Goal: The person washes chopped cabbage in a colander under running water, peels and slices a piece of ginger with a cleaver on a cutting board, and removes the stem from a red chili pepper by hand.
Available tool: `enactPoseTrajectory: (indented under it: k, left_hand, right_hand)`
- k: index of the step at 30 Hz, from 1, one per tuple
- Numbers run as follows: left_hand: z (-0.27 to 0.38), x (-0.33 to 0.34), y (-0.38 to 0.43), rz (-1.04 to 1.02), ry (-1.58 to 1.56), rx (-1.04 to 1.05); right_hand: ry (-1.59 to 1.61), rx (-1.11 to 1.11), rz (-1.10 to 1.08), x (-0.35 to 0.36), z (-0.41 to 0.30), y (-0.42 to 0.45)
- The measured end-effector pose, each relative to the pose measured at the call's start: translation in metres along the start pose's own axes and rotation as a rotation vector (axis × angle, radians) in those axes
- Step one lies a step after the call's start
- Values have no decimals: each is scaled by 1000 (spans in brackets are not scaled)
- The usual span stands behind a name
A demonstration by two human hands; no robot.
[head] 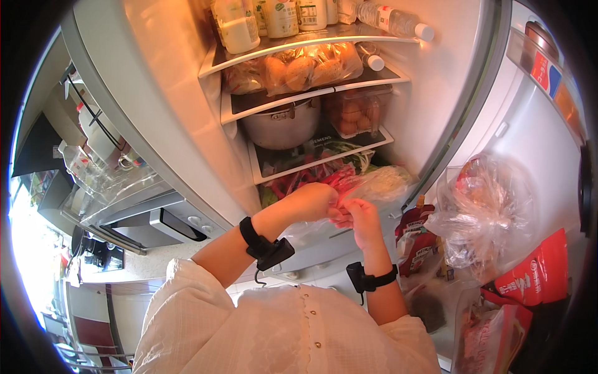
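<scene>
My left hand and my right hand meet fingertip to fingertip in front of an open refrigerator's lowest compartment. Both pinch at a thin, pinkish plastic bag; its knot or edge is hidden by my fingers. Behind them lie a red plastic bag, green leafy vegetables and a clear bag with pale contents. A band with a black device is strapped to each wrist.
Shelves above hold a metal pot, a clear box of eggs, bagged bread and bottles. The open door at right carries Heinz sauce packs, a large knotted plastic bag and a red pouch. A microwave oven stands left.
</scene>
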State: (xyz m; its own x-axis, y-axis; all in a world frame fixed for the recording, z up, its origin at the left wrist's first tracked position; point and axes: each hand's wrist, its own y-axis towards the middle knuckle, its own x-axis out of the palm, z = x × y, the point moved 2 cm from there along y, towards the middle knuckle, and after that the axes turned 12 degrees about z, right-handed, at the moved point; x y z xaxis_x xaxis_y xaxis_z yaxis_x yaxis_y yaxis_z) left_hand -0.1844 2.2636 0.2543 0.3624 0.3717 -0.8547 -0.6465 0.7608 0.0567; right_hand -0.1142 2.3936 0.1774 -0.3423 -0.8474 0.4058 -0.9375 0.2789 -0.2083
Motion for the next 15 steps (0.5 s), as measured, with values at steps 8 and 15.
enactPoseTrajectory:
  k: [8,15]
  left_hand:
    - [0,-2,-3,-91,-131,-94]
    - [-6,-2,-3,-124,-189,-136]
  right_hand:
    - [35,27,-39,-4,8,3]
    - [14,-1,-90,-3,6,1]
